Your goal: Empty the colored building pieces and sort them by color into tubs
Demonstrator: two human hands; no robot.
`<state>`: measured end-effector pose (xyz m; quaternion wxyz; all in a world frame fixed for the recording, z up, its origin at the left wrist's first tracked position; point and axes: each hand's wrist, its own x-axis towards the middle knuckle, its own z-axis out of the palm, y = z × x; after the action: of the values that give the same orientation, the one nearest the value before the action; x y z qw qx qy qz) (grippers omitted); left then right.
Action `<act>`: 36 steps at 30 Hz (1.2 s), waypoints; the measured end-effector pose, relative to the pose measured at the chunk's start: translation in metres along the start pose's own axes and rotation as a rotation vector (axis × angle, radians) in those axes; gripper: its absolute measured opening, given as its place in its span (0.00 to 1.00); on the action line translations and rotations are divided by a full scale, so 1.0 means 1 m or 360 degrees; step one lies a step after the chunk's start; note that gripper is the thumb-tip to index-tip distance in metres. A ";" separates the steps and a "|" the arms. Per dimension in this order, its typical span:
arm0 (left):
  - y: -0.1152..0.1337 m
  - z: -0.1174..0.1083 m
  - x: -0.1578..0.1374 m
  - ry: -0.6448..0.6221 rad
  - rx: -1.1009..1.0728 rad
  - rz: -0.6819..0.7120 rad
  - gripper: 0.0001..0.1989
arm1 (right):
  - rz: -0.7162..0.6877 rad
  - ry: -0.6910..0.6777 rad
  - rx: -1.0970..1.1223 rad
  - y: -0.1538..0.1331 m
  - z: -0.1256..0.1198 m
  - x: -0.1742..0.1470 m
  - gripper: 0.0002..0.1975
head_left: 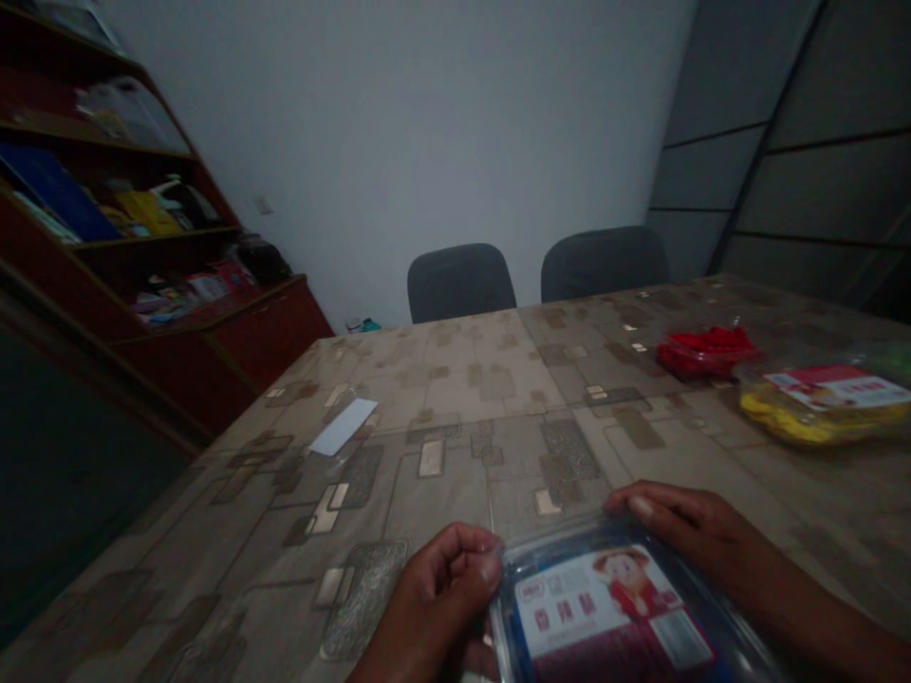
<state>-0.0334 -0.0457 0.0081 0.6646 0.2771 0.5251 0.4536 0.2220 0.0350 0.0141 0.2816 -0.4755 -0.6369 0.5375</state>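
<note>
A clear plastic clamshell box [590, 607] with blue contents and a white and maroon label lies at the table's near edge, partly cut off by the bottom of the view. My left hand [445, 598] grips its left side, the thumb pressed near the upper left corner and the fingers curled beneath. Along the box's upper right edge, my right hand [690, 531] is wrapped, thumb and fingers on the rim. The lid looks closed.
To the right stand a clear box with red contents [708, 351] and a labelled box with yellow contents [826, 403]. A white card [343, 427] lies on the left of the patterned tablecloth [455, 379]. Two grey chairs [461, 283] stand behind the table.
</note>
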 end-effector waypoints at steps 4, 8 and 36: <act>-0.002 -0.003 0.005 0.0001 -0.0018 0.0051 0.22 | 0.0009 -0.0101 0.0002 -0.005 0.000 -0.001 0.23; -0.001 -0.005 0.007 -0.0016 -0.0097 0.0071 0.18 | 0.0038 -0.0099 -0.0028 -0.010 0.001 -0.001 0.24; -0.006 0.000 0.006 0.0034 -0.0046 0.0082 0.23 | 0.0111 -0.0041 0.0494 0.004 0.010 0.004 0.26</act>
<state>-0.0309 -0.0427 0.0002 0.6509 0.2761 0.5183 0.4811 0.2129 0.0347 0.0072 0.3246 -0.4413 -0.5329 0.6449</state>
